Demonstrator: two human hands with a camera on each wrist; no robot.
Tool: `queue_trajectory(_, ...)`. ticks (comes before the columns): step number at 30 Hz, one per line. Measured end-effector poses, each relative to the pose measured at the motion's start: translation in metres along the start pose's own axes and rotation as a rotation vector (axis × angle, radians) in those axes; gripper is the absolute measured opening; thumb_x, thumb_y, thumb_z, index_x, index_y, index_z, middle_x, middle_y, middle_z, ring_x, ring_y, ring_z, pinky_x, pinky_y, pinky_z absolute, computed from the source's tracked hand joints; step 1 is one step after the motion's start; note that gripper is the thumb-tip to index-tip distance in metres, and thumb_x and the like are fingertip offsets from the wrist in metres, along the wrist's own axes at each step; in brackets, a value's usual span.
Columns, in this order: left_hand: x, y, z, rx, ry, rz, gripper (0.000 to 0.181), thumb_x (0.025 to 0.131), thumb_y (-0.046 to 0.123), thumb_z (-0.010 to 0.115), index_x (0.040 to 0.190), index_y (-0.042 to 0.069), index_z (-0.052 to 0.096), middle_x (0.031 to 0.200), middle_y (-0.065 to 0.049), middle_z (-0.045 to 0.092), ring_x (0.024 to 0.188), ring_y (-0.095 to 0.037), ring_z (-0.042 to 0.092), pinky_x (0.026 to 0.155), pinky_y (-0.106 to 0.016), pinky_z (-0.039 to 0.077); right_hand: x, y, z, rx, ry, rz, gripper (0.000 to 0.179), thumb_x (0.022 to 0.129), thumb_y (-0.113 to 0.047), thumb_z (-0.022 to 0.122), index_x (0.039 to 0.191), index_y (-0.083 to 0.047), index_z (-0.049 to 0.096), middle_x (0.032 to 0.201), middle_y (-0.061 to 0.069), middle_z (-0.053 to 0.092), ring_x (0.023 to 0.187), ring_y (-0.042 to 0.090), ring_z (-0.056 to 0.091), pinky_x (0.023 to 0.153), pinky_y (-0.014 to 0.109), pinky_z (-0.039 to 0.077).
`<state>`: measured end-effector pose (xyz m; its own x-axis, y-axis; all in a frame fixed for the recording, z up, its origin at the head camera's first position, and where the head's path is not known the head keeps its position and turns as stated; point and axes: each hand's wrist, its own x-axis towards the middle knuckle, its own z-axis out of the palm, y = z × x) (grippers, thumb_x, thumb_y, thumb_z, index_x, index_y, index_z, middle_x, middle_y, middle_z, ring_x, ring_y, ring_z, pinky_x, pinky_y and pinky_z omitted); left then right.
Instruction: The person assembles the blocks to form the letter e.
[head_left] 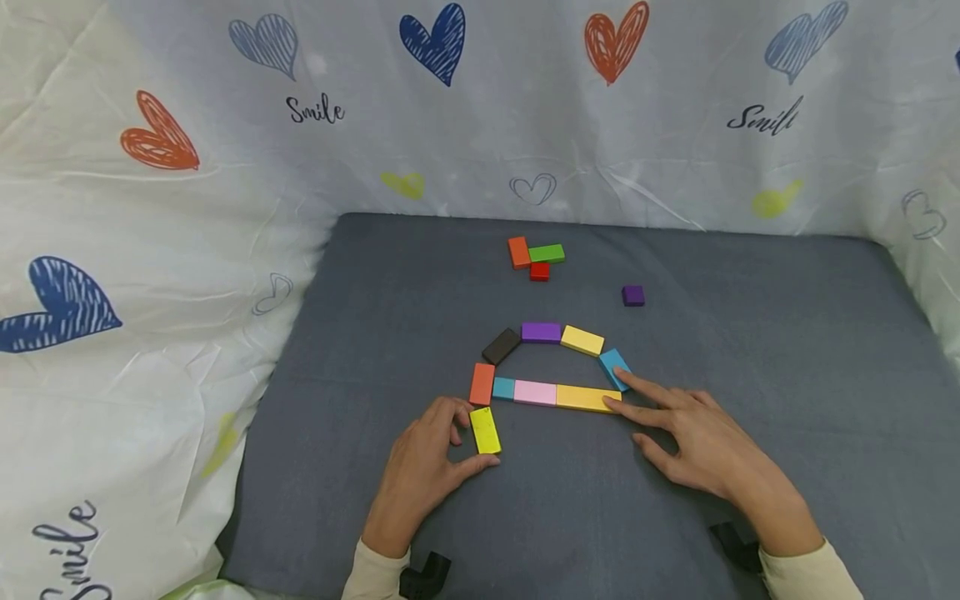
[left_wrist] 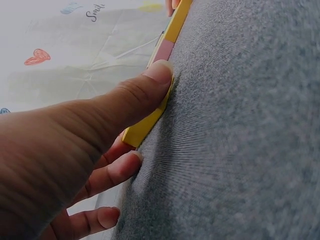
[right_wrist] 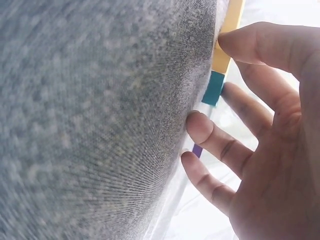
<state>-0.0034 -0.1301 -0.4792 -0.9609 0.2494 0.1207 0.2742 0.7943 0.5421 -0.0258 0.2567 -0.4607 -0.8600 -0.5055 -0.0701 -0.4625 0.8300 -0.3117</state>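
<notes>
My left hand (head_left: pixel 423 462) pinches a bright yellow block (head_left: pixel 485 431) between thumb and a fingertip, flat on the grey cloth. Just above it an orange block (head_left: pixel 482 384) begins a straight row with a short teal block (head_left: pixel 503 388), a pink block (head_left: pixel 535 393) and an amber block (head_left: pixel 585 398). Over that row curve a dark brown block (head_left: pixel 502 346), a purple block (head_left: pixel 541 332), a pale yellow block (head_left: pixel 582 340) and a blue block (head_left: pixel 614 368). With fingers spread, my right hand (head_left: pixel 701 437) has fingertips at the blue block and the amber block's right end.
Farther back lie an orange block (head_left: pixel 518 252), a green block (head_left: pixel 547 253) and a small red block (head_left: pixel 539 272) in a cluster. A small dark purple block (head_left: pixel 633 296) lies alone to their right. A heart-printed white sheet (head_left: pixel 480 125) borders the grey surface (head_left: pixel 360 333).
</notes>
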Motion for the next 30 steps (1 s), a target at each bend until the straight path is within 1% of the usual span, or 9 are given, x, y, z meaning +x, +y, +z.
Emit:
queue_trajectory(10,-0.0007,0.0019,-0.0002,-0.007,-0.006,-0.013,0.063,0.069,0.046,0.098,0.11,0.019,0.058,0.103,0.008,0.058,0.079,-0.006,0.055,0.065,-0.024,0.047,-0.0004,0.0004,0.0006,-0.003,0.014,-0.009,0.064,0.098,-0.028,0.074,0.156,-0.043,0.051,0.171,-0.005,0.035,0.133,0.032,0.062,0.104,0.063,0.042)
queue_trajectory(16,-0.0019,0.0017,0.0009,-0.013,-0.001,-0.015,0.064,0.069,0.044,0.099,0.111,0.018,0.059,0.1,0.007,0.057,0.079,-0.006,0.055,0.065,-0.025,0.047,-0.0003,0.0009,0.0007,0.0,0.003,-0.002,0.064,0.098,-0.029,0.074,0.156,-0.043,0.051,0.171,-0.005,0.034,0.134,0.033,0.061,0.105,0.064,0.042)
queue_trajectory(22,-0.002,0.0006,0.0018,-0.008,-0.001,-0.019,0.063,0.07,0.045,0.099,0.111,0.019,0.058,0.105,0.009,0.058,0.081,-0.006,0.055,0.066,-0.024,0.047,-0.0004,0.001,0.001,0.001,0.013,-0.006,0.064,0.098,-0.028,0.075,0.155,-0.043,0.052,0.171,-0.005,0.035,0.134,0.032,0.061,0.105,0.064,0.042)
queue_trajectory(30,-0.0027,0.0014,0.0013,-0.009,-0.011,-0.029,0.062,0.072,0.045,0.097,0.113,0.021,0.058,0.107,0.01,0.058,0.081,-0.006,0.055,0.066,-0.023,0.047,0.0,0.0008,0.0009,-0.005,0.012,-0.006,0.064,0.098,-0.029,0.074,0.156,-0.043,0.051,0.171,-0.005,0.035,0.133,0.032,0.062,0.104,0.064,0.042)
